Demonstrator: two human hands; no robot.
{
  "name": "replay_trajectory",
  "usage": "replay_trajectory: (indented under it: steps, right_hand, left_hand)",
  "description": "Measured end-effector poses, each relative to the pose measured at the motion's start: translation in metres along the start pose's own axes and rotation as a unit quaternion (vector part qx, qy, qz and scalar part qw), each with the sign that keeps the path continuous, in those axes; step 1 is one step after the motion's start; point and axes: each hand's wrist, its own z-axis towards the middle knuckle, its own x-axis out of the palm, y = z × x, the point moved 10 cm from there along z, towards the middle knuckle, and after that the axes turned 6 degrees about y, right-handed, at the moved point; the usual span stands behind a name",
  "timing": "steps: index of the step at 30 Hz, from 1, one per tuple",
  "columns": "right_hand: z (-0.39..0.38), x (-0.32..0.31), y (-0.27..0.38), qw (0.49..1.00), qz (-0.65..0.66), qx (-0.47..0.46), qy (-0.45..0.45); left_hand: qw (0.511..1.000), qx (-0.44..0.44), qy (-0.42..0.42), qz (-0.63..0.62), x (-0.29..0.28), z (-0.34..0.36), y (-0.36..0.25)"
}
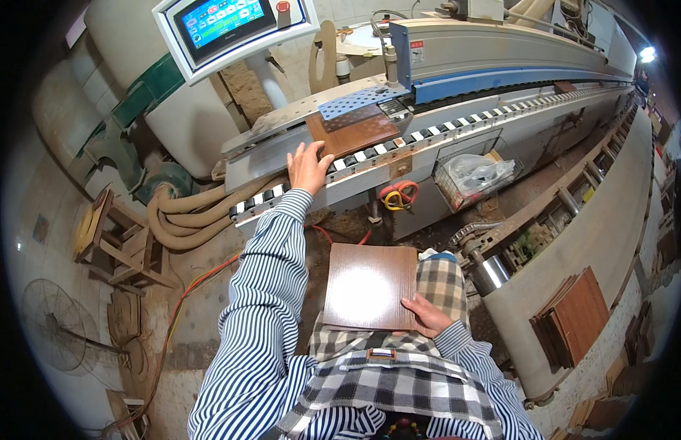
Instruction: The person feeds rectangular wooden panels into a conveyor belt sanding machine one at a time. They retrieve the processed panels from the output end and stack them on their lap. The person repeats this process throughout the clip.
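My left hand (308, 167) reaches forward with fingers spread and presses on the near edge of a brown wood panel (353, 129) that lies on the machine's roller track (428, 133). My right hand (426, 314) rests on the near right corner of a stack of glossy brown panels (368, 284) lying on my lap, over a checked apron. Both sleeves are striped blue and white.
A long edge-banding machine (494, 51) runs to the right, with a touchscreen control panel (223, 26) at upper left. A wire basket holding a plastic bag (472, 176) hangs below the track. More brown panels (575, 315) lie on a belt at right. Hoses (193, 213), a wooden stool (116, 242) and a fan (58, 323) stand left.
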Motion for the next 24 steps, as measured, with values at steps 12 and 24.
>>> replay_trajectory:
  steps: [12, 24]
  right_hand:
    - [0.001, -0.001, -0.002, 0.998, 0.041, -0.016, 0.041]
    - [0.002, -0.006, -0.004, 0.993, 0.090, -0.038, 0.065]
  left_hand:
    - [0.994, 0.063, 0.010, -0.093, 0.055, 0.043, -0.072]
    - [0.941, 0.023, 0.000, -0.338, 0.002, -0.160, -0.010]
